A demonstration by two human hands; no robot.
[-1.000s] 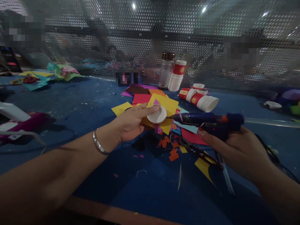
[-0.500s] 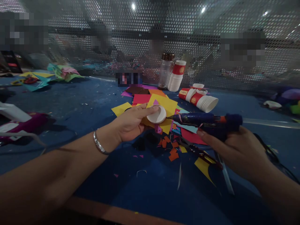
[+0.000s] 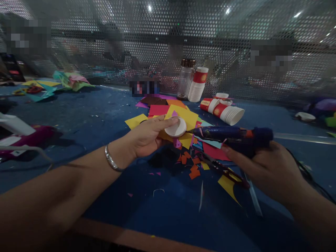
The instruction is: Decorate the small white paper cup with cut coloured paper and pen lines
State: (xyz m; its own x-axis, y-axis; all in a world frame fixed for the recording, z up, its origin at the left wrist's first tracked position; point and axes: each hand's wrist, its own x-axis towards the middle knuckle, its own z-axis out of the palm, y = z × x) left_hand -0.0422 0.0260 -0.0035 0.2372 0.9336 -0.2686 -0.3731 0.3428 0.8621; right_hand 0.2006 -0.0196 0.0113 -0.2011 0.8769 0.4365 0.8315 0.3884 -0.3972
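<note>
2 hands have hardly shifted over the last second; the nozzle of the blue glue gun (image 3: 223, 133) stays at the right rim of the white disc (image 3: 179, 130), which suggests that the work at this edge is unfinished; whether the tip touches is too small to tell. The left hand (image 3: 147, 138), centre of the frame, is closed in a pinch, thumb flat on the disc, other fingers mostly hidden; the right hand (image 3: 273, 168), at right, is curled round the gun's handle, trigger finger out of sight.

The disc is smooth, matt and round with a raised lip; behind it shows a flat, crisp-edged yellow sheet (image 3: 187, 113); below it hangs a small purple piece (image 3: 177, 142); jagged orange scraps (image 3: 194, 171) and dark-handled scissors (image 3: 233, 176) lie lower right of centre; ribbed stacked paper cups (image 3: 196, 91) stand upper right of centre, beside a glossy clear bottle (image 3: 183, 84).
</note>
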